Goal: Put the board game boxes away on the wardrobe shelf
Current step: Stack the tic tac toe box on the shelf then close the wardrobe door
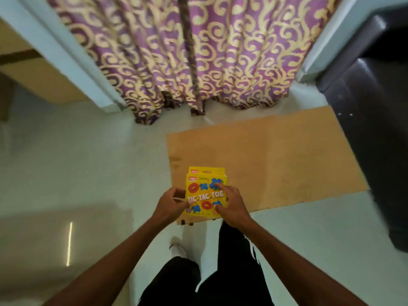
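A stack of two yellow Tic Tac Toe boxes [204, 191] is held up in front of me, above a flat sheet of brown cardboard [276, 160] on the floor. The upper box shows red lips and blue crosses; the one behind it peeks out at the top. My left hand [171, 205] grips the stack's left edge. On the right side my right hand [231, 205] holds the stack, with a finger laid on its face. No wardrobe shelf is in view.
A purple and gold curtain [187, 51] hangs straight ahead between pale door frames. Dark furniture [375, 118] stands at the right. Pale tiled floor [77, 162] lies to the left. My legs in black trousers [209, 283] are below.
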